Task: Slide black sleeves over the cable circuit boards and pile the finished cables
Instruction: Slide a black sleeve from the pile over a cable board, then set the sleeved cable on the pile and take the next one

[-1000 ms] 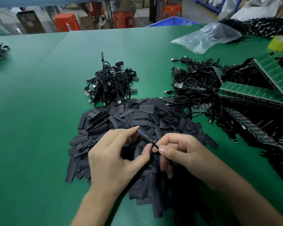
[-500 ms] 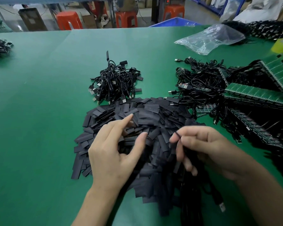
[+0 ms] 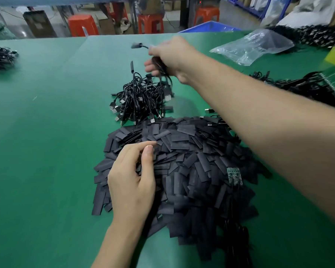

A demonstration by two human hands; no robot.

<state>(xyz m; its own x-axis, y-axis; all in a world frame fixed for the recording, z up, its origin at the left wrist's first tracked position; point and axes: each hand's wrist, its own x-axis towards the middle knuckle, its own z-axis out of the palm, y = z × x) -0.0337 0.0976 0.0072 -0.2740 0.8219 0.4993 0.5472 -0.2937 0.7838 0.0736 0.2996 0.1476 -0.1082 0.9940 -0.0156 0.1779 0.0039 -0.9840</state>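
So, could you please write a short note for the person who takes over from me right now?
Right hand: grips a coiled cable above the finished pile, not yet dropped.
Left hand: rests on the sleeve heap; whether it pinches one is unclear.
Done: that pile. Left: drop this cable, then sleeve the bare board lying on the heap and the cables at right.
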